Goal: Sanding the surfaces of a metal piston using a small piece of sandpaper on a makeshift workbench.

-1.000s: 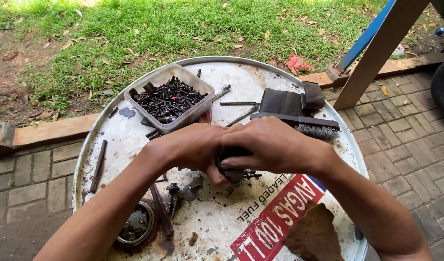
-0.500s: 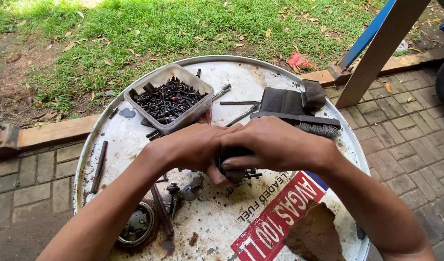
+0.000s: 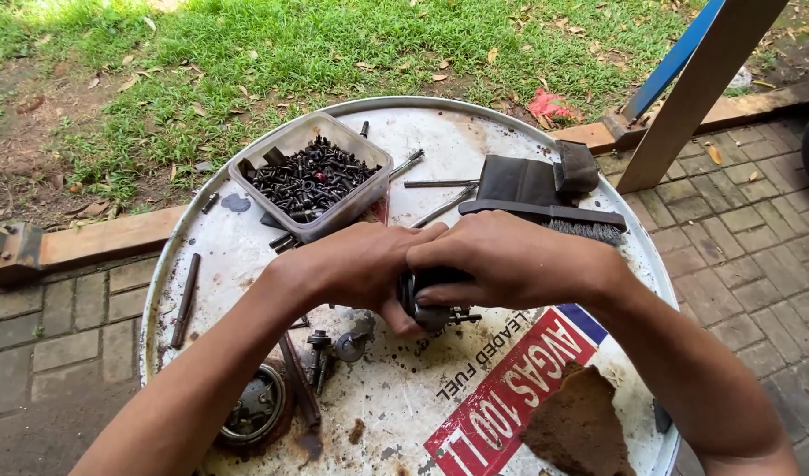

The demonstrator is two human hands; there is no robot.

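Two bare hands are recorded over the middle of a round white drum lid (image 3: 246, 256) that serves as the bench. Between them a small dark metal part (image 3: 435, 304) is enclosed just above the lid's surface. The left hand (image 3: 365, 264) is wrapped about the part from the left, its thumb under it. The right hand (image 3: 510, 260) is laid over the top, its fingers curled down the front. Each grip is closed on the part; most of the part is hidden, and only a rounded body and a short stub toward the right are seen.

Listed beyond the hands:
- a clear plastic tub (image 3: 285, 145), filled with small black screws and bolts
- a wire brush (image 3: 559, 220) with a dark handle, just behind the right hand
- a folded dark cloth (image 3: 532, 176), touching the brush

Listed to the left and near edge:
- a loose dark rod (image 3: 185, 300) near the rim
- a round rusty fitting (image 3: 256, 407) near the left forearm
- several small bolts (image 3: 319, 353) beside it
- a brown flat scrap (image 3: 581, 423) by the right forearm

Grass, brick paving and a slanted wooden post (image 3: 695, 88) are noted around the drum.
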